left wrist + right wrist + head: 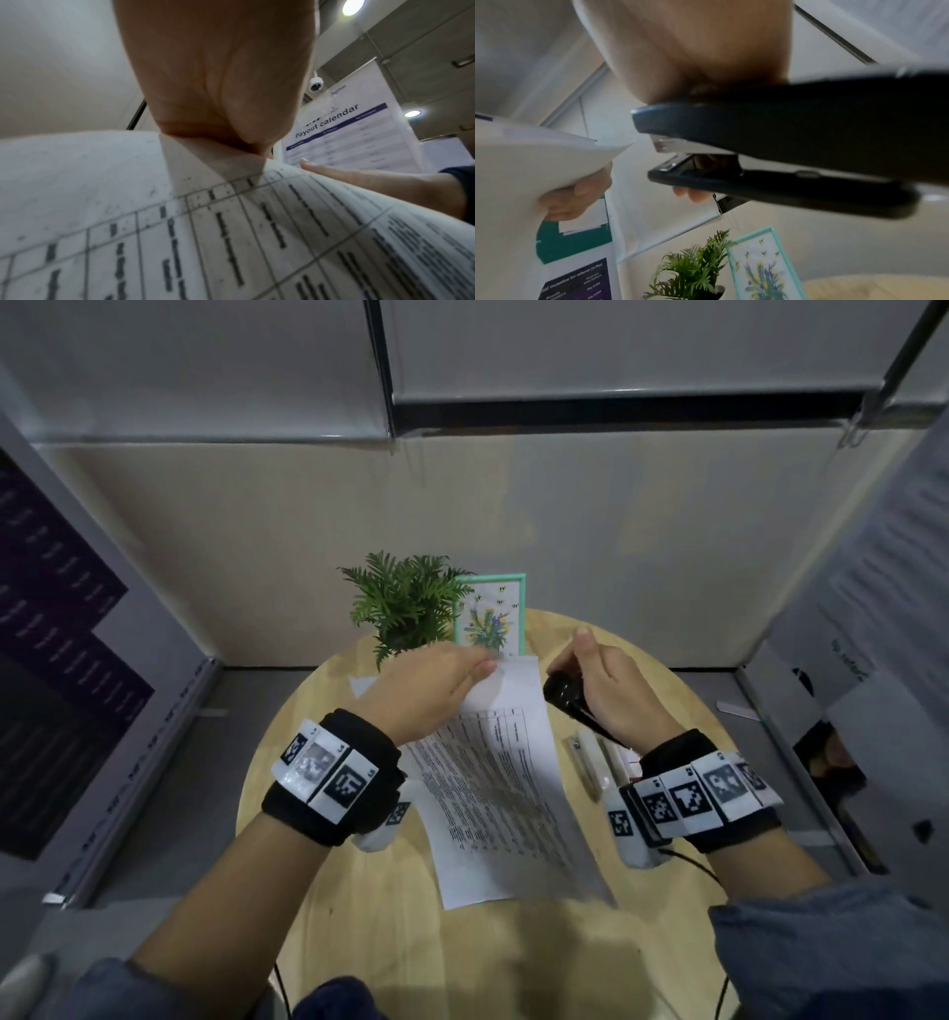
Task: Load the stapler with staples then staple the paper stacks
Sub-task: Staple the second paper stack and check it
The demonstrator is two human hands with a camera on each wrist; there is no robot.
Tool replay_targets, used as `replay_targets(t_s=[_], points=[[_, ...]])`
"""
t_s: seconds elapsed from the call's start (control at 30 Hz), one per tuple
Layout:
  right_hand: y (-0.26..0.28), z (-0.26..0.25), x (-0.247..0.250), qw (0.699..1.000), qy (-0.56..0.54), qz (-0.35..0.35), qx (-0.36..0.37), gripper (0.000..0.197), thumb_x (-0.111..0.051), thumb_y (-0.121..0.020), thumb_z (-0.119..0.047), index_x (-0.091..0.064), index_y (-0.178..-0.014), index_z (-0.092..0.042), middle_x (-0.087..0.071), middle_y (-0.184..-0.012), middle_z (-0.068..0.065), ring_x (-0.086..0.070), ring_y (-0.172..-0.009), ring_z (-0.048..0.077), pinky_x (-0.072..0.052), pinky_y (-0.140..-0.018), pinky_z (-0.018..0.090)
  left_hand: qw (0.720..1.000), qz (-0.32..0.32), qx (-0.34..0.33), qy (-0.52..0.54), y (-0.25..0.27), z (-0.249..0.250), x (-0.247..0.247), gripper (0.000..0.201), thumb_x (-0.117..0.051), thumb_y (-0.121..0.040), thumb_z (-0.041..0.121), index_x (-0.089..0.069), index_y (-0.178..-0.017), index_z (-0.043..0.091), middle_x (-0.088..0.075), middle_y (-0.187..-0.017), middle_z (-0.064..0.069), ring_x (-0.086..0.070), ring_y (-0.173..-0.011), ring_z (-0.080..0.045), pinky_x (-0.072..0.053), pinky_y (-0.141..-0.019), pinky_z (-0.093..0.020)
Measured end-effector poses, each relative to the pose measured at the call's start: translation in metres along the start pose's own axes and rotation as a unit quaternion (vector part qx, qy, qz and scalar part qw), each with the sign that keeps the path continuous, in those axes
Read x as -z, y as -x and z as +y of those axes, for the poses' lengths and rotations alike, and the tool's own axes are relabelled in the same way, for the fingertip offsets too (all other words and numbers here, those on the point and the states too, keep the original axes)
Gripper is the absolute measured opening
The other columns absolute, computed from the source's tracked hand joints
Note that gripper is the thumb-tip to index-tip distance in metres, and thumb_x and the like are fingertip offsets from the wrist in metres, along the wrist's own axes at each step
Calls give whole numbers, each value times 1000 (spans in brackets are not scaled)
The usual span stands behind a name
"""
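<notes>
We are at the stapling step. Our left hand [436,683] pinches the paper stack [493,783]; our right hand [611,690] grips the stapler [565,695] just beside its corner. Next, the corner must slide between the jaws.

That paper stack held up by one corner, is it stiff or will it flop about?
Probably floppy: the paper stack, pinched at its top by the left hand, curves in the left wrist view. Likely light, since a pinch holds it. Its free corner may sway near the stapler.
</notes>
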State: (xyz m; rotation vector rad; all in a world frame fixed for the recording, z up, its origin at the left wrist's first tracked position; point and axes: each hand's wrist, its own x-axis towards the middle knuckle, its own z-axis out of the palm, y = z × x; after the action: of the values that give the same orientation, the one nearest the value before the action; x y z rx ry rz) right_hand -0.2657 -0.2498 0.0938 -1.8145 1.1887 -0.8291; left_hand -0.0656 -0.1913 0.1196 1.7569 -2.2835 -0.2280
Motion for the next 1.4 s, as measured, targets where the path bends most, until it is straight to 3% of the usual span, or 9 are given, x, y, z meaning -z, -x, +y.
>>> replay_targets(t_s=[0.17, 0.33, 0.53, 0.73, 0.87, 1.07, 1.23, 1.33, 1.4], points=[[-5, -6, 2, 995, 35, -58, 66, 60, -21, -100, -42, -68, -75, -15, -67, -75, -5, -64, -78, 16, -49, -83, 41, 996, -33, -45, -72, -3, 9, 0, 30, -29, -99, 36, -45, -81, 18, -45, -73, 5, -50, -72, -20, -33, -61, -31], [-4, -11, 0, 989, 67, -102, 88, 61, -23, -100, -40, -69, -77, -8, -70, -77, 10, -64, -74, 22, -49, -74, 38, 993, -43, -47, -99, -5, 14, -1, 25, -30, -98, 37, -40, -80, 24, -47, -75, 3, -46, -71, -18, -33, -61, -31], [-2, -11, -10, 986, 70, -134, 76, 61, -25, -100, -42, -67, -78, -3, -66, -66, 14, -60, -56, 17, -49, -64, 35, 991, -34, -54, -118, -4, 14, -1, 35, -29, -97, 39, -55, -89, 18, -50, -75, 4, -55, -72, -21, -40, -61, -32], [-3, -12, -16, 984, 91, -122, 92, 63, -24, -101, -38, -65, -72, 0, -66, -69, 18, -59, -63, 24, -48, -72, 43, 989, -26, -56, -133, -2, 17, -2, 33, -31, -97, 38, -55, -87, 18, -47, -74, 2, -48, -71, -21, -31, -61, -31], [-2, -13, -19, 982, 120, -105, 106, 63, -25, -101, -36, -63, -68, 2, -64, -65, 19, -57, -61, 27, -46, -68, 45, 988, -20, -64, -138, 0, 19, -3, 35, -30, -98, 38, -57, -89, 18, -59, -81, -3, -59, -80, -25, -29, -59, -31], [-2, -8, -22, 973, 180, -87, 113, 68, -18, -100, -42, -63, -63, -6, -62, -59, 5, -58, -62, 26, -44, -64, 37, 987, -13, -79, -141, -1, 21, -3, 33, -31, -98, 38, -57, -92, 19, -65, -90, -5, -60, -86, -24, -28, -62, -30], [-1, 3, -32, 966, 213, -54, 134, 80, -2, -87, -54, -59, -53, -6, -65, -57, 11, -60, -58, 25, -49, -71, 43, 984, -7, -90, -151, 0, 17, -11, 34, -29, -98, 39, -55, -89, 19, -65, -87, -5, -60, -85, -24, -29, -63, -31], [0, 9, -41, 978, 168, -53, 110, 76, -11, -92, -51, -60, -57, -6, -65, -59, 11, -61, -60, 25, -50, -71, 44, 984, -25, -72, -159, 0, 11, -17, 30, -29, -98, 39, -48, -82, 22, -63, -85, -4, -60, -86, -25, -30, -62, -31], [-3, 15, -46, 994, 77, -48, 56, 68, -22, -99, -45, -64, -66, -3, -65, -64, 10, -60, -64, 24, -50, -72, 42, 987, -46, -47, -143, 0, 4, -20, 27, -29, -98, 39, -40, -78, 23, -55, -76, 1, -60, -85, -25, -33, -61, -32]])
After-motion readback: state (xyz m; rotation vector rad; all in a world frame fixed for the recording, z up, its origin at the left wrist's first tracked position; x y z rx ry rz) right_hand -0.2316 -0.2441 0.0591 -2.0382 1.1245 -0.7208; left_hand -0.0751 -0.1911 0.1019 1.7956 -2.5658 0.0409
